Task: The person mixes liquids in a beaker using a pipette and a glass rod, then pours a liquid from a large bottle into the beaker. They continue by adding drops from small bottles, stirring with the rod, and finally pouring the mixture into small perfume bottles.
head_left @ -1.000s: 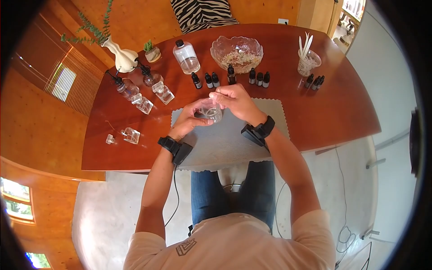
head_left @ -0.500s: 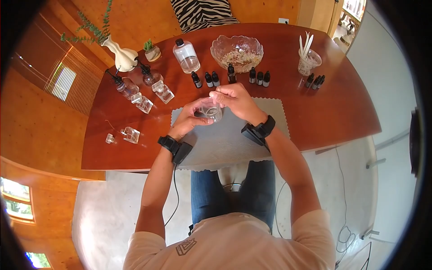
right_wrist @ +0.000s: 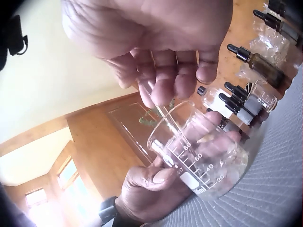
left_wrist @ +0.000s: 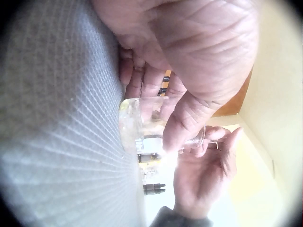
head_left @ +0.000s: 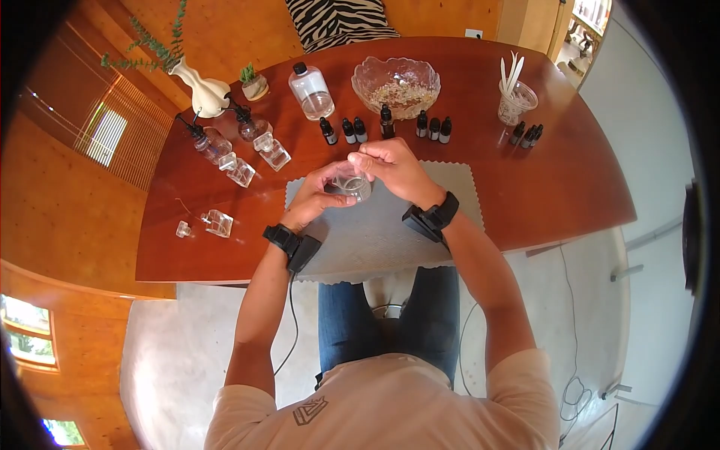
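A small clear glass beaker (right_wrist: 215, 182) with white graduation marks stands on the grey mat (head_left: 375, 240), a little clear liquid low inside it. My left hand (head_left: 310, 202) holds it round the side, thumb on the near wall and fingers behind. Over the rim, my right hand (head_left: 399, 171) pinches a thin clear glass rod (right_wrist: 166, 115) between thumb and fingers. The rod slants down into the beaker in the right wrist view; its upper end is hidden by the fingers.
Small black dropper bottles (head_left: 349, 133) stand in a row beyond the mat. Behind them are a large clear bottle (head_left: 311, 96) and a glass bowl (head_left: 395, 90). Square glass bottles (head_left: 240, 174) lie left; a cup (head_left: 514, 105) of white sticks stands right.
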Demonstrator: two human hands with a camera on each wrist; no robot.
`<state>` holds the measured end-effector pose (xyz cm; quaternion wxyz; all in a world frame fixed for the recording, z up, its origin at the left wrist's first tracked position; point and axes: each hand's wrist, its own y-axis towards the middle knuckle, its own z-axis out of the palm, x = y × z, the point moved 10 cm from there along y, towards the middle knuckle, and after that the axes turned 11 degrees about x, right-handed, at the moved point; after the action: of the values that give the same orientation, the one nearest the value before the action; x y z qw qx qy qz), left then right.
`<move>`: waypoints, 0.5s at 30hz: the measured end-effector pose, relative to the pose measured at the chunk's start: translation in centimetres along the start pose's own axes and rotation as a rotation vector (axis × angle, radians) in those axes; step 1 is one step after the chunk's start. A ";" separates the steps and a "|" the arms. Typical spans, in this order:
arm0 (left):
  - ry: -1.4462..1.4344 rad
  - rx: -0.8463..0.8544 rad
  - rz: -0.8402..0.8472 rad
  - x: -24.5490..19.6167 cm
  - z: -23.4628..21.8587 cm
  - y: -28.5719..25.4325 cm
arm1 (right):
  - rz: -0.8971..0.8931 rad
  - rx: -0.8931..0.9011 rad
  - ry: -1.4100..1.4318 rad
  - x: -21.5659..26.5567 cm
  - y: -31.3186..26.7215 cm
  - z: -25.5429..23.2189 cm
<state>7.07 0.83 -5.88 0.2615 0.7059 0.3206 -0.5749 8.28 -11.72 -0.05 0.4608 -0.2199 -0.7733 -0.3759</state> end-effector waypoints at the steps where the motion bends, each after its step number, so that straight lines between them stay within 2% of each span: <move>1: -0.002 -0.004 0.005 0.0 0.0 0.0 | -0.026 -0.048 -0.013 0.0 0.0 -0.3; 3: 0.010 -0.013 0.019 -0.1 -0.1 0.0 | -0.079 -0.145 -0.037 -0.1 0.0 -0.8; 6: 0.044 -0.013 0.034 0.0 -0.2 0.1 | -0.004 -0.101 -0.126 -0.2 0.0 -0.9; 9: 0.040 0.001 0.020 -0.1 -0.2 0.2 | -0.075 -0.126 -0.098 1.3 -0.1 -0.5; 12: 0.000 -0.006 0.000 0.3 -0.1 0.1 | -0.075 -0.147 -0.161 0.9 -0.1 -0.7; 15: 0.007 -0.002 0.001 0.0 -0.1 0.1 | -0.006 -0.080 -0.083 -0.2 0.0 -0.4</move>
<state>7.18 0.80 -5.87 0.2616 0.7077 0.3216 -0.5721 8.59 -12.09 -0.13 0.4180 -0.2512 -0.7769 -0.3983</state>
